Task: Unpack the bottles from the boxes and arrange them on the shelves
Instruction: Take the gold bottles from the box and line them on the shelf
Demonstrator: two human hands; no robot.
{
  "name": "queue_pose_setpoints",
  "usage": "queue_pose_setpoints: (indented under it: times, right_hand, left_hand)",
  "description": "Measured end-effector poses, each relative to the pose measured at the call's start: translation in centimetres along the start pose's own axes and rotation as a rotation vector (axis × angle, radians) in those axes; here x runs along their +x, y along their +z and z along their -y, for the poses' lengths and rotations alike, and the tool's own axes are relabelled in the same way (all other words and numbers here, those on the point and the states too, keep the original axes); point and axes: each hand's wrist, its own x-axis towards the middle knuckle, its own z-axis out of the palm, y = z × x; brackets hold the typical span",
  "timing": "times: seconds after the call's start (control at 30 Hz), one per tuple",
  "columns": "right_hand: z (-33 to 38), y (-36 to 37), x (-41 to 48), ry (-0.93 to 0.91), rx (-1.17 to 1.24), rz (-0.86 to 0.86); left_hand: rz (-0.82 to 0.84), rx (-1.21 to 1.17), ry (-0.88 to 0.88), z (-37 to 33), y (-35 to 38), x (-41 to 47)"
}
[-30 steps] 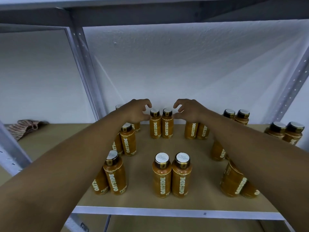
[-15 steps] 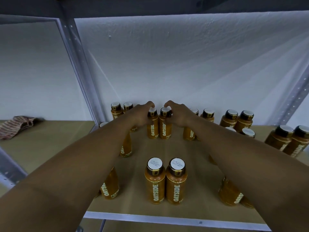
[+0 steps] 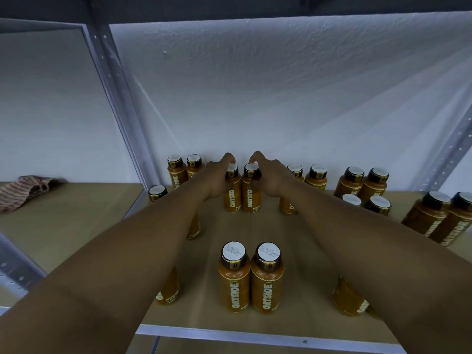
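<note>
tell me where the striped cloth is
In the head view, the crumpled red-striped cloth lies far left on the brown shelf board, left of the grey metal upright.

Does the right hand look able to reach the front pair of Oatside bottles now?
Probably yes. The right hand grips a back-row bottle, but the front pair stands nearer, between the forearms, with nothing over its caps.

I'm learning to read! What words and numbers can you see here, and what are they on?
"OATSIDE": label of each bottle in the front pair.
"OATSIDE": labels of the back middle pair.
"OATSIDE": label of a far-right bottle.
Printed code on the front white caps: too small to read.
Small line above the front "OATSIDE": blurred.
</note>
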Motion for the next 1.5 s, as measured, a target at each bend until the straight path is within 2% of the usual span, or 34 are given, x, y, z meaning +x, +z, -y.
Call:
queue_pose_setpoints:
  times: [0.97, 1.5]
  right_hand:
    - [0.2, -1.1, -7.5, 0.007, -0.016, 0.033]
    - [0.1, -0.3, -8.3, 0.033, -0.049, 0.006]
  left_hand:
    - [0.038, -0.022, 0.062, -3.5, 0.9, -6.2]
    - [0.037, -0.035, 0.073, -3.4, 1.1, -7.6]
